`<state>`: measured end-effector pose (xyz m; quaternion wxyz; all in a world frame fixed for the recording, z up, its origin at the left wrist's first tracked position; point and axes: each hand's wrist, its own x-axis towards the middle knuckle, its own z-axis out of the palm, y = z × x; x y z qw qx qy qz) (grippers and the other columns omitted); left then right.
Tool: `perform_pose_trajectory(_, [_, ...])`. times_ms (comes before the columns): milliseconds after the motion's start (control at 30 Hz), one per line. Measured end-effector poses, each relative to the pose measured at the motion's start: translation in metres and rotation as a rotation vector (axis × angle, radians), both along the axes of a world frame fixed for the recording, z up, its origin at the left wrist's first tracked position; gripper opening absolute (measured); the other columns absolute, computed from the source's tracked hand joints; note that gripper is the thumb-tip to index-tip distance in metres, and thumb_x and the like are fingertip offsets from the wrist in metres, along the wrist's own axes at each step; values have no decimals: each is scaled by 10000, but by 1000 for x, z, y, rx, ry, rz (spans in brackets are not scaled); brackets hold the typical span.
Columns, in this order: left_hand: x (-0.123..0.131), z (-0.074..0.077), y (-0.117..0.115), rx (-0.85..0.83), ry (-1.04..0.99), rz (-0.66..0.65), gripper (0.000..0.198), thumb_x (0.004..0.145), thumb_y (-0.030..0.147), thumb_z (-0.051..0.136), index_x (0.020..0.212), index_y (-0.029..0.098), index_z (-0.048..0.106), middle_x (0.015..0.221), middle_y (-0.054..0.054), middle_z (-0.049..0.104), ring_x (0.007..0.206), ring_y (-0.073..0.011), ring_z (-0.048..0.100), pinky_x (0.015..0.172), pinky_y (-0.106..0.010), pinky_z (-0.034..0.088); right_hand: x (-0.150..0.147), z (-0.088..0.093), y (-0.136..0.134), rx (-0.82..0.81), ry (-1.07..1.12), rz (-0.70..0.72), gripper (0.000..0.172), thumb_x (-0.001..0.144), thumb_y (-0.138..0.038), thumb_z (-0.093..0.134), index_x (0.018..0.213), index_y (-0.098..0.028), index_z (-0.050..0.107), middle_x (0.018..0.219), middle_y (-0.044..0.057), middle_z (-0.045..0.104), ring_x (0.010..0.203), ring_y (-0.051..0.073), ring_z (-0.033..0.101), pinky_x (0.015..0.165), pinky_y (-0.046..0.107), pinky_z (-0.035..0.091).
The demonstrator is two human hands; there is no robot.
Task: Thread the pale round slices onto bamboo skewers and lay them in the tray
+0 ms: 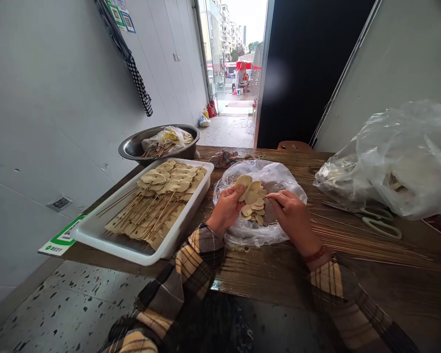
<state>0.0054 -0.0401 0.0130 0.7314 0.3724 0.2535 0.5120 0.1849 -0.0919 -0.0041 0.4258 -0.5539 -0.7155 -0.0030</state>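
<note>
Head view: both hands meet over an open clear bag (279, 179) at mid-table, plaid sleeves at the bottom edge.
Left hand (228, 208): fingers closed on the held slices (250, 189), thumb on the near face, other fingers behind.
Held slices: a few pale flat rounds, fanned, standing up past the left fingertips, above the bag mouth.
Right hand (293, 215): thumb and forefinger pinched together on a thin skewer (267, 195), other fingers curled in.
Skewer: runs from the right fingertips leftward to the held slices; tip meets them, exact entry point too small to tell.
Gap between hands: small, slices and skewer sit in it.
Loose slices (255, 212): pile inside the clear bag, just below the held ones.
White tray (132, 250): left of the left hand, at the table edge, filled with finished skewers (161, 201) in rows.
Metal basin (132, 147): behind the tray, holds a bagged bundle.
Bare sticks (353, 235): spread flat on the wooden table (279, 274), right of the right hand.
Scissors (382, 225): pale handles, on the sticks, far right.
Big plastic bag (397, 162): crumpled, just behind the scissors.
</note>
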Motion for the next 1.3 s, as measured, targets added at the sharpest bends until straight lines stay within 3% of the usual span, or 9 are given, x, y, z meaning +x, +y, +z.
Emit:
perform_pose_trajectory(233, [8,-3,-3,15,46,-41,408,687,399,826,975,134,711,968,-102,740,965,-246,697,842,-350,584,-3,3,-1,-1,-7,-6,262,978,-302,470,945,-223,718,872,66,689,838,225,626,756,347,476])
perform_pose_trajectory(467, [14,0,-5,48,87,-74,404,694,399,817,972,126,713,940,-92,733,897,-220,690,802,-326,569,-2,4,2,4,15,6,253,974,-305,478,931,-217,711,894,78,692,882,239,626,807,369,482])
perform_pose_trajectory(600, [6,2,2,141,153,20,452,711,418,794,1060,150,690,990,-67,719,864,-167,668,823,-309,543,6,6,4,40,73,-17,246,967,-312,492,941,-210,714,918,81,702,896,240,636,828,374,486])
perform_pose_trajectory(733, [1,-7,14,314,461,178,373,757,429,735,997,145,702,904,-63,713,778,-150,640,767,-284,513,15,7,7,89,153,-61,239,959,-313,503,941,-206,716,925,80,712,883,234,648,831,373,492])
perform_pose_trajectory(867, [6,-15,20,595,881,193,163,768,300,694,862,173,735,819,-57,701,745,-171,603,742,-294,478,18,7,9,94,171,-73,232,953,-311,507,928,-220,718,938,78,719,892,236,654,837,376,497])
perform_pose_trajectory(967, [10,-16,18,838,1112,185,190,739,258,711,918,211,749,919,-70,699,883,-225,605,860,-357,458,18,7,9,104,172,-76,236,953,-310,509,922,-210,720,933,86,722,894,240,657,839,381,500])
perform_pose_trajectory(1067, [10,-16,14,997,1216,124,282,688,260,765,968,236,744,1064,-80,681,1014,-259,581,946,-393,425,17,8,8,92,164,-78,234,957,-299,503,933,-216,721,943,81,725,904,237,658,850,384,502])
perform_pose_trajectory(1167, [8,-17,12,988,1187,66,178,701,221,743,879,233,750,1015,-74,686,969,-238,588,919,-370,433,16,10,7,86,159,-77,229,956,-284,505,940,-215,723,954,81,727,917,238,660,868,390,503])
perform_pose_trajectory(1300, [4,-17,15,722,987,123,93,765,286,700,788,214,756,828,-48,705,792,-189,598,775,-298,446,16,10,7,87,163,-68,229,953,-278,509,943,-202,725,961,88,728,928,246,662,872,396,502])
